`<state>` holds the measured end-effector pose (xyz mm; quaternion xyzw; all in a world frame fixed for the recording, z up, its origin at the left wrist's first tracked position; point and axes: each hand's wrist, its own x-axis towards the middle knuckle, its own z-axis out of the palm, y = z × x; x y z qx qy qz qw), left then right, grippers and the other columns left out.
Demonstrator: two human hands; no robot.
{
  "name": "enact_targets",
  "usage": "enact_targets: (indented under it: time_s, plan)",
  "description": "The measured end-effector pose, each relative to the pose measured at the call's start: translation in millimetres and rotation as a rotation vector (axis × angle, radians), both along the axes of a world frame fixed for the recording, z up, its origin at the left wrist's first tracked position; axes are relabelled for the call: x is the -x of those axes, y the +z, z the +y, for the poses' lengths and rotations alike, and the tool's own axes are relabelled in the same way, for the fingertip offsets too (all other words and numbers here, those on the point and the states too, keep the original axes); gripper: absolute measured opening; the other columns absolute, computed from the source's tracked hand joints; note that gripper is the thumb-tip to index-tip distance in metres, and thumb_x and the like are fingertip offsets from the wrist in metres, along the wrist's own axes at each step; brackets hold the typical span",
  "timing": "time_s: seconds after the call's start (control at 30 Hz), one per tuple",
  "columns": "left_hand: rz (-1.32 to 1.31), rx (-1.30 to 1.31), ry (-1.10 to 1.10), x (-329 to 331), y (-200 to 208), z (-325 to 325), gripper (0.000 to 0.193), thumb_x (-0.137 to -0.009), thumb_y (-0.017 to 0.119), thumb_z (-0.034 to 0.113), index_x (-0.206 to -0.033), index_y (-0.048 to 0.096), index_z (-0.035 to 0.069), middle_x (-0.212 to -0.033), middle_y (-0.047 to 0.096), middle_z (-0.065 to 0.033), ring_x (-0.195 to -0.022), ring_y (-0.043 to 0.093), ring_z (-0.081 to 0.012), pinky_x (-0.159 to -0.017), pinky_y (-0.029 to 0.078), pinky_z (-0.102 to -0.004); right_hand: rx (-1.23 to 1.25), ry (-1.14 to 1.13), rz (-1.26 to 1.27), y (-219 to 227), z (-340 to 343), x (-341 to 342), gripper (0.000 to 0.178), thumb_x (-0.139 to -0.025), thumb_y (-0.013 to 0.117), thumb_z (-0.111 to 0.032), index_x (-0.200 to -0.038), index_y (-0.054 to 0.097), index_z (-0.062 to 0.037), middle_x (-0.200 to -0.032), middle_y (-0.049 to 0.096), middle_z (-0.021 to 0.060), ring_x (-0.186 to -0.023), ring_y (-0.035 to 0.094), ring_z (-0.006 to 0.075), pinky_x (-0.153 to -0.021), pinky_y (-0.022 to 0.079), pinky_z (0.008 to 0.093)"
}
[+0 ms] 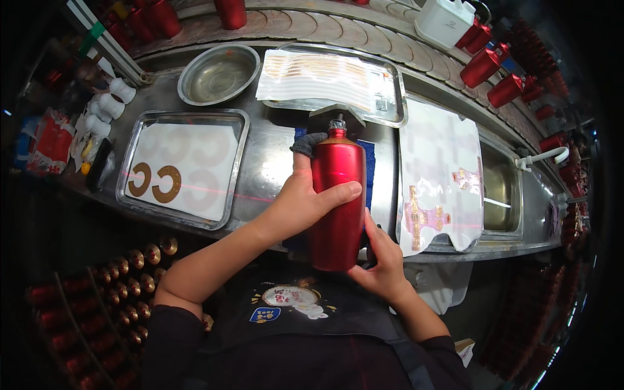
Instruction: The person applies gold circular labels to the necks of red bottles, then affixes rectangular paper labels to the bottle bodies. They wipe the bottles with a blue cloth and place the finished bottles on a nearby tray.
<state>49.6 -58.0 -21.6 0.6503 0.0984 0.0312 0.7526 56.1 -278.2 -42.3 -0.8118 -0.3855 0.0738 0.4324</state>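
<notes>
A shiny red metal bottle (pixel 337 227) stands upright in the picture in front of me, with a narrow neck and a small fitting on top. My left hand (pixel 300 195) is closed round its upper left side, the thumb lying across the front. A dark grey cover sits on one finger of that hand. Low on the bottle's right side, my right hand (pixel 382 263) grips near the base, its fingers partly hidden behind. Beyond the neck is a dark angular metal piece (pixel 354 122). Part of a blue cloth (pixel 370 156) shows behind the bottle.
At left, a metal tray (pixel 239 140) holds a white sheet with gold C-shaped decals (pixel 167 184). A metal bowl (pixel 247 71) and a tray with striped sheets (pixel 318 78) stand at the back. To the right are a decal sheet (pixel 442 162) and a sink (pixel 504 214). Red bottles (pixel 484 65) line the conveyor.
</notes>
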Motion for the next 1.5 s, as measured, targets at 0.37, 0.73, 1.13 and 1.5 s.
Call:
enact_targets:
  time_s: [0.37, 0.73, 1.13, 1.5]
  plan:
    - [0.052, -0.233, 0.039, -16, -9, 7, 0.093, -0.080, 0.083, 0.039, -0.141, 0.021, 0.004, -0.123, 0.060, -0.0195, -0.110, 0.063, -0.0261, -0.095, 0.052, -0.0375, 0.027, -0.084, -0.081, -32, 16, -4, 0.095, -0.066, 0.080, -0.014, -0.152, 0.039, -0.0035, -0.082, 0.055, 0.0122, -0.066, 0.060, 0.0290, -0.057, 0.049, 0.0376]
    - [-0.062, -0.201, 0.457, -36, -14, 100, 0.044, -0.089, 0.078, 0.021, -0.103, 0.044, -0.003, -0.099, 0.070, -0.0115, -0.083, 0.067, -0.0105, -0.066, 0.054, -0.0233, 0.040, -0.019, 0.162, 5, -3, -17, 0.104, -0.063, 0.092, -0.026, -0.151, 0.043, -0.0023, -0.084, 0.053, 0.0015, -0.064, 0.042, 0.0072, -0.053, 0.032, 0.0223]
    - [0.361, -1.212, 0.511, -165, -41, 183, 0.049, -0.073, 0.081, 0.027, -0.107, 0.058, 0.001, -0.103, 0.071, -0.0224, -0.098, 0.069, -0.0407, -0.084, 0.054, -0.0502, -0.196, -0.222, 0.258, 7, 4, -48, 0.068, -0.082, 0.079, -0.018, -0.141, 0.053, 0.0041, -0.078, 0.057, -0.0012, -0.056, 0.040, 0.0019, -0.052, 0.031, 0.0180]
    - [-0.161, -1.097, 0.184, -159, 27, 120, 0.036, -0.075, 0.078, 0.010, -0.085, 0.046, -0.001, -0.075, 0.067, -0.0155, -0.069, 0.065, -0.0231, -0.065, 0.050, -0.0361, -0.268, -0.292, 0.164, 46, 47, -139, 0.056, -0.082, 0.071, -0.006, -0.137, 0.059, -0.0049, -0.086, 0.058, -0.0010, -0.057, 0.040, 0.0024, -0.053, 0.033, 0.0201]
